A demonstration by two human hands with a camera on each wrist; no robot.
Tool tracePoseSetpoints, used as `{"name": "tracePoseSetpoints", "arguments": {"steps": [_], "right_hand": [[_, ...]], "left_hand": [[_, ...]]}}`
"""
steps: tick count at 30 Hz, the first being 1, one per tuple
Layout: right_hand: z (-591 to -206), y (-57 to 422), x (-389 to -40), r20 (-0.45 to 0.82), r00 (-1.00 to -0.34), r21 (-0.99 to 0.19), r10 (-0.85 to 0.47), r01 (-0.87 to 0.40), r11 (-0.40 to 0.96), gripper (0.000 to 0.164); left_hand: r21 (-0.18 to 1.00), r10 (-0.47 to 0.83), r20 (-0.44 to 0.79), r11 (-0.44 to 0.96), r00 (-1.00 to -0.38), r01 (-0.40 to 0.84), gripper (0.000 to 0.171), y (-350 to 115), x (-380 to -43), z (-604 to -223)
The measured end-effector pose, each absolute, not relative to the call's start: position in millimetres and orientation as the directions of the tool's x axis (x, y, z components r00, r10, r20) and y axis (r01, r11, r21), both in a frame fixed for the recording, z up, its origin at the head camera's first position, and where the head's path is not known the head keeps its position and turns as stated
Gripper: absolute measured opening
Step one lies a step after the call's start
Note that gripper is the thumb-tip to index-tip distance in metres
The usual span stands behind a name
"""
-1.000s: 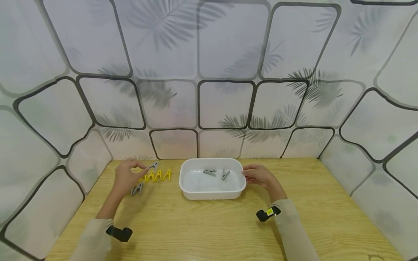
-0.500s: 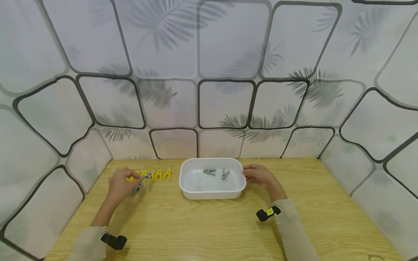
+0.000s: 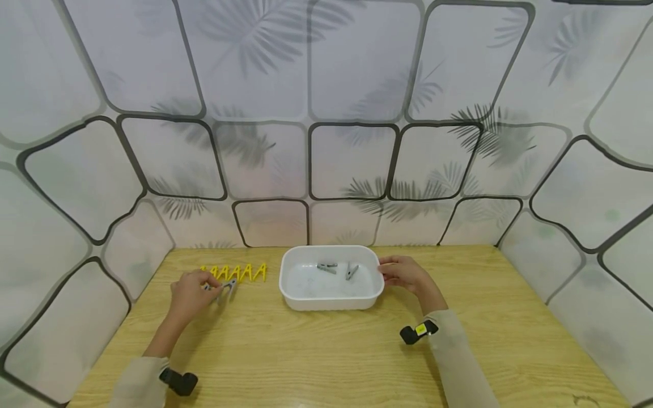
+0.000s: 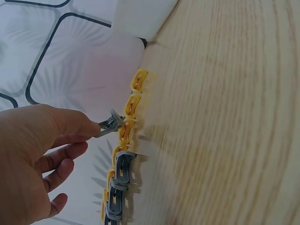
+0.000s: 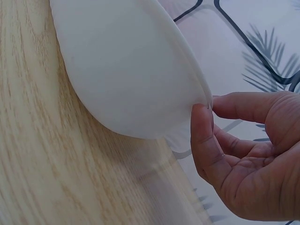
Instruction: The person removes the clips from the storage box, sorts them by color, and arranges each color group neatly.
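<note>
My left hand point(image 3: 189, 296) pinches a grey clothespin point(image 4: 110, 123) between thumb and finger. In the left wrist view it hangs in the air beside a row of yellow clothespins point(image 4: 131, 105). Several grey clothespins point(image 4: 123, 168) stand alongside that row, lower in the same view; in the head view my left hand mostly hides them. My right hand point(image 3: 406, 275) grips the right end of a white plastic tub point(image 3: 330, 305), with thumb and fingers at its rim point(image 5: 202, 89). Inside the tub lie two grey clothespins, one at the left point(image 3: 327, 268) and one at the right point(image 3: 351, 272).
Everything stands on a wood-grain table point(image 3: 316, 357). A patterned wall covering point(image 3: 270, 224) rises directly behind the table's back edge and along both sides. The tub sits near the back edge, to the right of the yellow row.
My left hand has moved down and toward me with the grey clothespin, away from over the yellow row, uncovering more yellow ones. The right hand and tub stay in place.
</note>
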State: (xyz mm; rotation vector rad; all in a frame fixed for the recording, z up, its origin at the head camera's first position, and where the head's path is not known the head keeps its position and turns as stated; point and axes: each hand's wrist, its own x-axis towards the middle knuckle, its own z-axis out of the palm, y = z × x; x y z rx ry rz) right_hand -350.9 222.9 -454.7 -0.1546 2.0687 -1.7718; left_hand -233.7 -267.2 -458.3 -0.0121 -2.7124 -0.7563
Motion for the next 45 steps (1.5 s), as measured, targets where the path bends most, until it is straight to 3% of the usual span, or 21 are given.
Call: {"name": "tracePoseSetpoints", "arguments": {"steps": [13, 23, 45], "right_hand": [[-454.6, 224.1, -352.0, -0.226, -0.904, -0.968, -0.362, 0.167, 0.189, 0.048], [-452.7, 222.7, -349.6, -0.235, -0.908, -0.963, -0.347, 0.169, 0.209, 0.05], [-453.8, 222.6, -352.2, -0.244, -0.909, -0.961, -0.338, 0.181, 0.209, 0.049]], "left_hand": [[0.473, -0.076, 0.301, 0.878, -0.95, 0.079, 0.007, -263.5, -233.5, -467.4], [0.379, -0.042, 0.333, 0.921, -0.942, 0.092, 0.012, -263.1, -232.7, -473.3], [0.355, -0.029, 0.3, 0.931, -0.954, 0.083, 0.022, -261.7, -230.4, -475.1]]}}
